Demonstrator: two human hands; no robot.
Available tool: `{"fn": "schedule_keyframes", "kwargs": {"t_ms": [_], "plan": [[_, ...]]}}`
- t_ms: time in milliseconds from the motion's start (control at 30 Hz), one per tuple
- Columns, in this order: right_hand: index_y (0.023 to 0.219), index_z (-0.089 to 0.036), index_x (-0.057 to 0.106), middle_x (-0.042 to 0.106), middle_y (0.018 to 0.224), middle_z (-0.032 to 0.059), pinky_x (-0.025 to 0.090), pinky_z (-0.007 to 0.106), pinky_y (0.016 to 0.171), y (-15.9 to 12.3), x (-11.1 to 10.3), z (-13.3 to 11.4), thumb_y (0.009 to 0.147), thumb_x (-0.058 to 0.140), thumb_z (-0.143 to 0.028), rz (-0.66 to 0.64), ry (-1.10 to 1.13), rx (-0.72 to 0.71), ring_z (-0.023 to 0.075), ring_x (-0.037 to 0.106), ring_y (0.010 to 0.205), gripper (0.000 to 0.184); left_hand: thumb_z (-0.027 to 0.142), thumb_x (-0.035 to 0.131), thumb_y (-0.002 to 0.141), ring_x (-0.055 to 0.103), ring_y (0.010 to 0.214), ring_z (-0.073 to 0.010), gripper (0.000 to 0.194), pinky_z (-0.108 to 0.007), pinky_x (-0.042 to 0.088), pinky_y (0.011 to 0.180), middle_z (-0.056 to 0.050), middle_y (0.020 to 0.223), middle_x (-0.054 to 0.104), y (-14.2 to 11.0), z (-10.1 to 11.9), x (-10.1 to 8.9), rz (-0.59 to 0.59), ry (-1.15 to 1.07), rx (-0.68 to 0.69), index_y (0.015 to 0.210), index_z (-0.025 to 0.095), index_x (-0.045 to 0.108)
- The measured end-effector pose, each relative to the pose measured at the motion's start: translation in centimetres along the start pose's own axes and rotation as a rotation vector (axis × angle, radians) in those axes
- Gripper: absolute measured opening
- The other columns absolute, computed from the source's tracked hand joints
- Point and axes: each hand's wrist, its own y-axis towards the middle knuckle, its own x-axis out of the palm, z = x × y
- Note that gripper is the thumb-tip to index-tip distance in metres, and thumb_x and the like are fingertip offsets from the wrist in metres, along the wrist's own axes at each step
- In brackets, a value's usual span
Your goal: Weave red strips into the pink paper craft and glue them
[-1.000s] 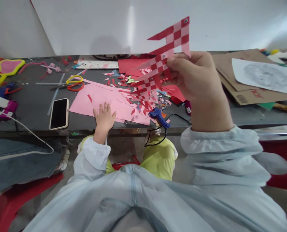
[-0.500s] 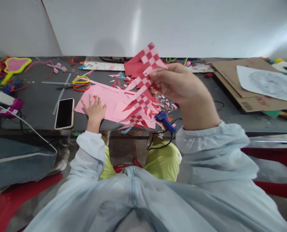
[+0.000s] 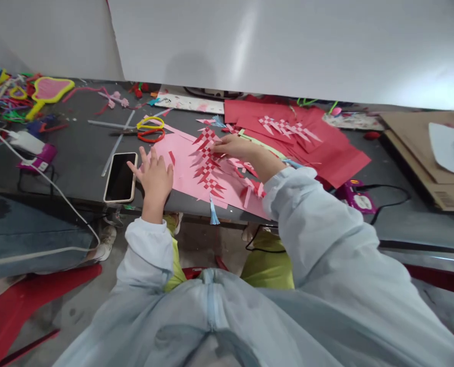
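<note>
My right hand [image 3: 246,151] has its thumb and fingers closed at the upper right edge of a chain of red-and-pink woven paper fish [image 3: 206,159]. The chain stretches over sheets of pink paper [image 3: 181,176], and a light blue tassel [image 3: 213,211] hangs from its lower end past the table edge. My left hand [image 3: 156,179] is open, fingers spread, over the left side of the pink paper beside a small red paper scrap [image 3: 172,157]. Cut red and pink pieces [image 3: 252,186] are partly hidden by my right forearm.
Left of my hand lies a phone [image 3: 120,177], with scissors [image 3: 150,129] behind it. Red paper sheets [image 3: 342,158] at right carry another woven fish chain [image 3: 288,127]. Cardboard [image 3: 410,148] and a purple corded device [image 3: 359,198] are further right.
My right hand has come down from above the table, bringing the woven fish chain over the pink paper. More red sheets show at right. The blue glue gun is no longer visible.
</note>
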Motion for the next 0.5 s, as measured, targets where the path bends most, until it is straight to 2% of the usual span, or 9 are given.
{"fn": "schedule_keyframes", "kwargs": {"t_ms": [167, 267, 400, 500], "plan": [[0.076, -0.014, 0.071, 0.070, 0.078, 0.0064, 0.050, 0.027, 0.073, 1.2, -0.6, 0.1, 0.086, 0.067, -0.027, 0.049, -0.310, 0.033, 0.0155, 0.064, 0.075, 0.017, 0.036, 0.036, 0.099, 0.002, 0.158, -0.0377, 0.051, -0.075, 0.001, 0.120, -0.015, 0.168, 0.025, -0.4, 0.1, -0.6, -0.030, -0.005, 0.015, 0.140, 0.014, 0.056], [0.085, -0.012, 0.076, 0.072, 0.081, 0.0083, 0.049, 0.029, 0.076, 1.3, -0.9, 0.1, 0.084, 0.066, -0.026, 0.068, -0.455, 0.025, 0.0195, 0.066, 0.081, 0.017, 0.036, 0.040, 0.098, 0.004, 0.158, -0.0373, 0.048, -0.074, 0.002, 0.121, -0.013, 0.167, 0.027, -0.7, 0.4, -0.6, -0.043, -0.014, 0.037, 0.139, 0.018, 0.056], [0.101, -0.013, 0.079, 0.076, 0.094, 0.0095, 0.049, 0.027, 0.075, 0.8, -0.4, 0.1, 0.083, 0.065, -0.023, 0.025, -0.557, -0.008, 0.0199, 0.068, 0.087, 0.025, 0.035, 0.043, 0.098, 0.005, 0.158, -0.0364, 0.045, -0.072, 0.001, 0.122, -0.012, 0.167, 0.028, -0.9, 0.9, -0.6, -0.056, -0.022, 0.067, 0.137, 0.020, 0.057], [0.102, -0.013, 0.080, 0.077, 0.095, 0.0105, 0.049, 0.028, 0.076, 0.4, 0.1, 0.2, 0.083, 0.065, -0.024, 0.008, -0.644, -0.043, 0.0225, 0.069, 0.089, 0.026, 0.035, 0.043, 0.098, 0.004, 0.158, -0.0367, 0.044, -0.072, 0.000, 0.122, -0.012, 0.167, 0.028, -1.1, 1.0, -0.6, -0.066, -0.034, 0.075, 0.137, 0.019, 0.057]]}}
